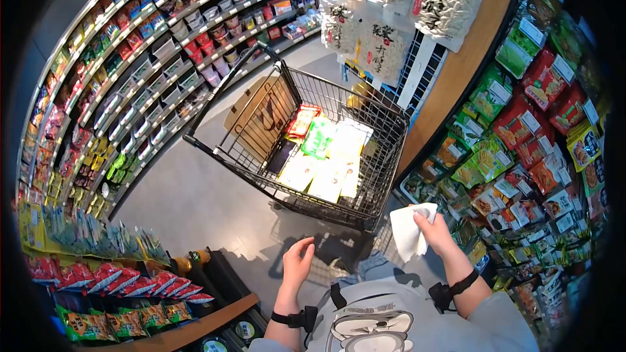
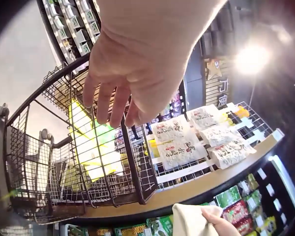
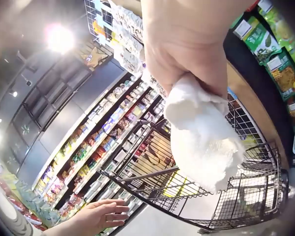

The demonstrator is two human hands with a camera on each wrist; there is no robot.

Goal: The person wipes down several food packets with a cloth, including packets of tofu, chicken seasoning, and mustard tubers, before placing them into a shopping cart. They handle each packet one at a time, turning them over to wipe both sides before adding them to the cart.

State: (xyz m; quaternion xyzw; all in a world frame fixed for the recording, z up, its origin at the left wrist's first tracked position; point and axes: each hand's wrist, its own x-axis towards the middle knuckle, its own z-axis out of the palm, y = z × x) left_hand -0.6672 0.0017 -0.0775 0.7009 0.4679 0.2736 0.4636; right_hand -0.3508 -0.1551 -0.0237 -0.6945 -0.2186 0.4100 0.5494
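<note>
My right hand (image 1: 433, 233) pinches a folded white cloth (image 1: 409, 231), thumb on top, at the near right corner of the cart. In the right wrist view the cloth (image 3: 201, 132) hangs down from the fingers. My left hand (image 1: 298, 264) holds nothing; its fingers are relaxed, in front of the cart's near side. A black wire shopping cart (image 1: 225, 156) stands ahead of both hands. Inside it lie a green packet (image 1: 317, 137), a red packet (image 1: 304, 121) and several pale yellow-white packets (image 1: 326, 179), partly washed out by glare.
A brown cardboard piece (image 1: 261, 114) stands at the cart's left end. Curved shelves (image 1: 156, 45) of packaged goods line the far left. Bags of white noodle-like food (image 1: 385, 42) hang beyond the cart. Packet racks (image 1: 521, 150) rise close on the right, snack bags (image 1: 117, 280) at the near left.
</note>
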